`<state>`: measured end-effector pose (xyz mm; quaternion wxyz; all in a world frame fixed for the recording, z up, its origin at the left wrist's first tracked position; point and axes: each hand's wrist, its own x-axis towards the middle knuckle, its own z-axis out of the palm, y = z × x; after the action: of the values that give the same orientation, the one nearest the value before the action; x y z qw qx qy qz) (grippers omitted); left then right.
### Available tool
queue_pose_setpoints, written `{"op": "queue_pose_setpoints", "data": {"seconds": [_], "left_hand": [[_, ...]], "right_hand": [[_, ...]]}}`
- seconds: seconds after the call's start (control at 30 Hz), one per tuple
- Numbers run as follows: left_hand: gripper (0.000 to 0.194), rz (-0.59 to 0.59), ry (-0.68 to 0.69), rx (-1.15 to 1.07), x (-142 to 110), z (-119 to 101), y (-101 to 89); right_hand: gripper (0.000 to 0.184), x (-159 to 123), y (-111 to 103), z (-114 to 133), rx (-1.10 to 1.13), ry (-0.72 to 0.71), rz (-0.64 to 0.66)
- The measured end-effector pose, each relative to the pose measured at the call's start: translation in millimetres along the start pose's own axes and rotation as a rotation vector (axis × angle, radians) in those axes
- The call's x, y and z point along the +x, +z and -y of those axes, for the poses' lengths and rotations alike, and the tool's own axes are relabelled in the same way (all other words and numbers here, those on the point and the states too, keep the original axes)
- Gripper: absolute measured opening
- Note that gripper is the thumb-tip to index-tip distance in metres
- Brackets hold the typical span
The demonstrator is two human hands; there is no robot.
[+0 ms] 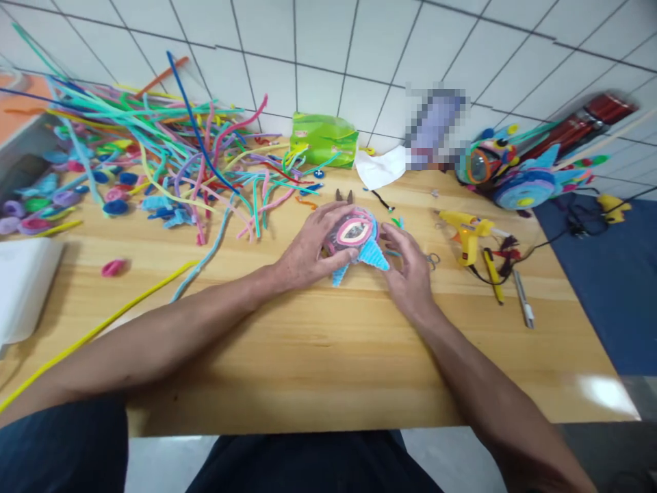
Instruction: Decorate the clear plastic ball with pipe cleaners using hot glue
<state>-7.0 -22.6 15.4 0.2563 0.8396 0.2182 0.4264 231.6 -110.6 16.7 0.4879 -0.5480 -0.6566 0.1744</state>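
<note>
A round pipe-cleaner craft piece with a pink ring, a pale oval centre and light blue pointed fins is in view at the middle of the table. My left hand grips it from the left, its thumb across the near side and its fingers over the far edge. At its right side is my right hand, fingers loosely bent and apart; I cannot make out whether they touch the blue fin. Just beyond the piece the dark jaws of a pair of pliers stick out, the rest hidden.
A heap of coloured pipe cleaners spreads over the back left. On the right lie a yellow glue gun, a yellow cutter and a grey cutter. Finished colourful fish and a red flask stand behind.
</note>
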Motion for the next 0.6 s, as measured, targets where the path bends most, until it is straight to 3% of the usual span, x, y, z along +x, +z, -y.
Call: {"op": "queue_pose_setpoints", "data": {"seconds": [0.13, 0.33, 0.43, 0.6], "left_hand": [[0.065, -0.046, -0.032, 0.01, -0.3, -1.4, 0.3], [0.065, -0.083, -0.104, -0.041, -3.1, -2.9, 2.4], [0.066, -0.07, -0.114, -0.049, -4.2, -2.6, 2.5], [0.065, -0.067, -0.107, -0.056, -5.1, -2.4, 1.9]], "right_hand": [[0.024, 20.8, -33.6, -2.6, -0.102, 0.15, -0.176], [0.015, 43.2, -84.6, -2.4, -0.06, 0.188, -0.13], [0.015, 40.3, -86.9, -2.9, -0.066, 0.184, -0.121], [0.019, 19.7, -61.2, -5.8, -0.203, 0.185, -0.048]]}}
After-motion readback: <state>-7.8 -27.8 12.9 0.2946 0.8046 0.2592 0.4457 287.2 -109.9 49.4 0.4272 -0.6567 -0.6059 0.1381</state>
